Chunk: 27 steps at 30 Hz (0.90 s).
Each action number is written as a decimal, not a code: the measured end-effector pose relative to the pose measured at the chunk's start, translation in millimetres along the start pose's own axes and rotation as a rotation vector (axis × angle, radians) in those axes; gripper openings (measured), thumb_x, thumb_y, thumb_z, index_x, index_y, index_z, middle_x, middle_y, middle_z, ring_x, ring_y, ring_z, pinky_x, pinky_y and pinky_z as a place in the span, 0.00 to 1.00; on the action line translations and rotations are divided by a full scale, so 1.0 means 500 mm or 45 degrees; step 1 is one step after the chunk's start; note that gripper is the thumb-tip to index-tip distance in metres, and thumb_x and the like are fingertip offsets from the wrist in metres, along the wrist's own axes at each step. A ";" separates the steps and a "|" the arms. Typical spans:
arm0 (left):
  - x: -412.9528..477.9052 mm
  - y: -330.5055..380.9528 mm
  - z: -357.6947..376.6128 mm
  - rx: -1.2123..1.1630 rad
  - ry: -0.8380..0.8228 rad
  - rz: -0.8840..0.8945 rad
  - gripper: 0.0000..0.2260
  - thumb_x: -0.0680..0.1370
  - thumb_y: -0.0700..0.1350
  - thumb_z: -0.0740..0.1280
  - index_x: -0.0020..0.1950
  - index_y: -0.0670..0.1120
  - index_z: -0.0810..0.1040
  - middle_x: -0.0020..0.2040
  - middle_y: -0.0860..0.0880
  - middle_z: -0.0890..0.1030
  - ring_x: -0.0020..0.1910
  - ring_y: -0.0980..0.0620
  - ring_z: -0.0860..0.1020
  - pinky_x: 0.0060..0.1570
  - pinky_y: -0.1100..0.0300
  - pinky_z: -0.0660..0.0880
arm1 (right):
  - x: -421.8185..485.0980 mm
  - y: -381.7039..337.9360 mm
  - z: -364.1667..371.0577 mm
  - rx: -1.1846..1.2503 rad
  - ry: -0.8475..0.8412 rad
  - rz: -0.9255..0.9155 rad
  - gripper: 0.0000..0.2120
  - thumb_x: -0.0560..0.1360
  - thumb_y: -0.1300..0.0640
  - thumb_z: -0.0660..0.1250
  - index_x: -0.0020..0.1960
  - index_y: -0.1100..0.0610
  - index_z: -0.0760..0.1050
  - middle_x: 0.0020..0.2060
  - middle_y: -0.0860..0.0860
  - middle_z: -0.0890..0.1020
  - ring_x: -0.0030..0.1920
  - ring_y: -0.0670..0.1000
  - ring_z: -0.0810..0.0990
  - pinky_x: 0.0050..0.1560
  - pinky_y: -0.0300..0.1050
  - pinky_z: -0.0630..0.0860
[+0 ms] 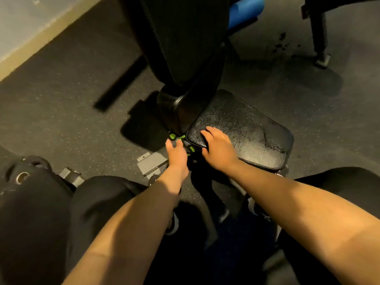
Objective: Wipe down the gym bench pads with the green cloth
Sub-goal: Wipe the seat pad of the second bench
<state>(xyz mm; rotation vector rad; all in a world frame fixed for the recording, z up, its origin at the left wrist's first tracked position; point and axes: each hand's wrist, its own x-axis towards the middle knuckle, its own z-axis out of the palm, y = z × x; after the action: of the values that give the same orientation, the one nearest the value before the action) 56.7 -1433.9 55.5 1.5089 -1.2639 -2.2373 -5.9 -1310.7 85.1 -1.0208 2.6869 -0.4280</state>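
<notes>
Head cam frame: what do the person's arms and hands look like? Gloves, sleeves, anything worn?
Both arms are bare from the frame edge to the fingertips: no sleeves in view. The left hand and right hand wear no gloves. No watch, band or ring shows on either wrist or on the visible fingers. No markings visible.

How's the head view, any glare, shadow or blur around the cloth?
Head view: warm, dim light; sheen on the seat pad; green cloth mostly hidden in shadow by the left hand; right hand sharp; edges bend from wide-angle distortion, slightly soft.
</notes>
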 end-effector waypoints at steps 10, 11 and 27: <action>0.039 0.007 0.038 -0.007 -0.101 -0.132 0.13 0.82 0.49 0.60 0.67 0.50 0.70 0.65 0.42 0.79 0.61 0.43 0.78 0.60 0.46 0.76 | -0.015 0.007 0.024 0.042 -0.047 0.049 0.34 0.77 0.62 0.63 0.80 0.56 0.56 0.79 0.54 0.57 0.80 0.56 0.49 0.78 0.57 0.47; 0.041 -0.003 0.034 0.031 -0.108 -0.119 0.15 0.82 0.52 0.59 0.68 0.51 0.68 0.67 0.42 0.77 0.64 0.43 0.77 0.64 0.44 0.74 | -0.016 0.007 0.024 0.032 -0.051 0.048 0.34 0.77 0.63 0.63 0.80 0.56 0.56 0.79 0.54 0.57 0.80 0.56 0.49 0.78 0.57 0.46; -0.002 -0.038 0.044 -0.094 0.113 -0.073 0.15 0.85 0.52 0.55 0.69 0.48 0.60 0.67 0.42 0.71 0.61 0.43 0.76 0.60 0.47 0.77 | -0.086 0.060 -0.009 -0.135 0.072 0.194 0.28 0.75 0.52 0.64 0.75 0.49 0.67 0.72 0.52 0.69 0.74 0.56 0.64 0.69 0.56 0.62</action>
<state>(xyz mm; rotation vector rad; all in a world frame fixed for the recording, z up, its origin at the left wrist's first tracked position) 44.7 -1409.3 45.7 1.6176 -1.1138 -2.1989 5.6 -1259.4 83.8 -0.8344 2.8393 -0.2923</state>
